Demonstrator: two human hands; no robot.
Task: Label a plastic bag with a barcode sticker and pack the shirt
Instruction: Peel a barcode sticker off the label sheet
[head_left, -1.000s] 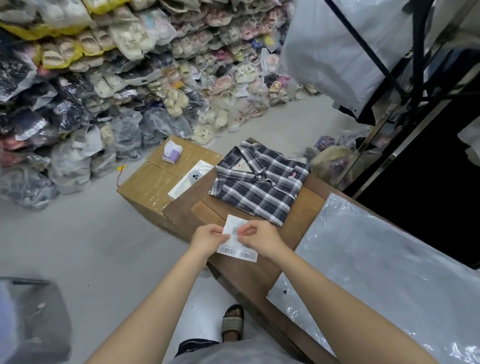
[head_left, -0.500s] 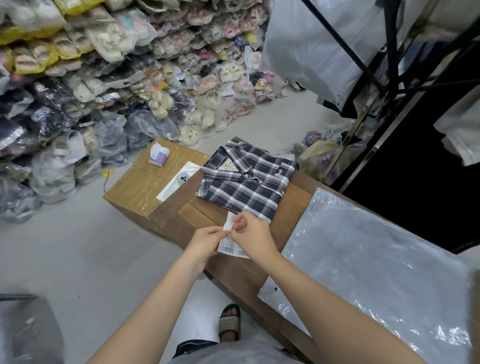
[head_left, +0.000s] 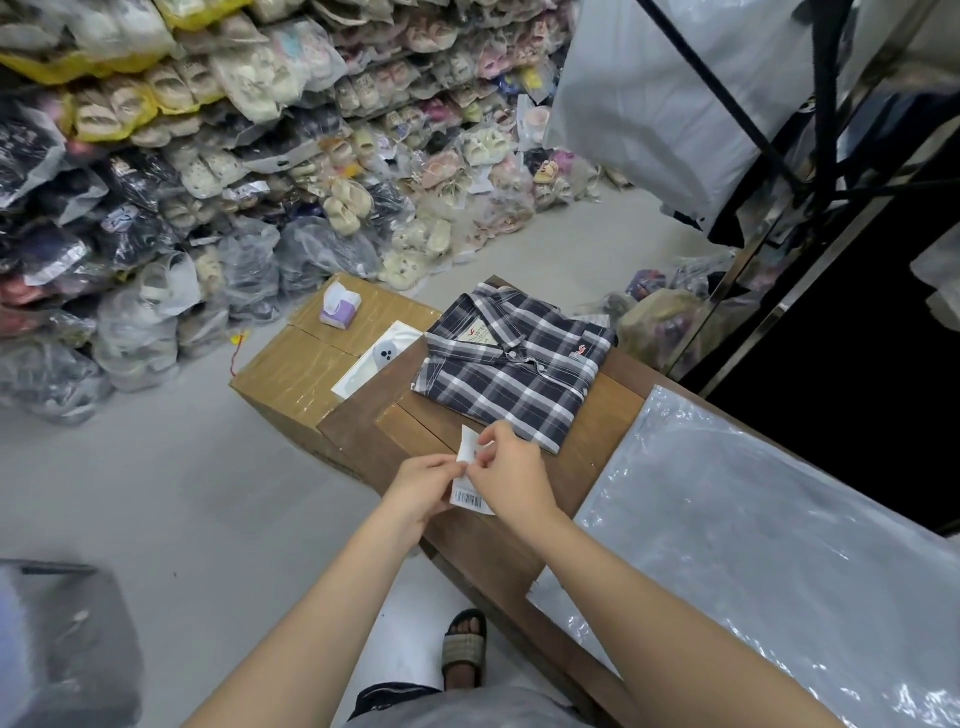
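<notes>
Both hands pinch a barcode sticker strip

Left hand (head_left: 423, 486) and right hand (head_left: 511, 475) grip the sticker strip (head_left: 467, 480) above the table's (head_left: 488, 551) near-left edge; plaid shirt (head_left: 511, 361) lies at the far end, plastic bag (head_left: 779, 545) to the right.

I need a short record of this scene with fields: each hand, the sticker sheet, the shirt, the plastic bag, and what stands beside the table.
left hand: left hand pinches the left edge of the barcode sticker sheet
right hand: right hand pinches the sheet's upper part, which curls up, apparently being peeled
shirt: plaid shirt lies folded at the far end of the wooden table, not yet bagged
plastic bag: clear plastic bag lies flat on the table, right of the hands; no sticker visible on it
beside table: cardboard box with a tissue pack on top
</notes>
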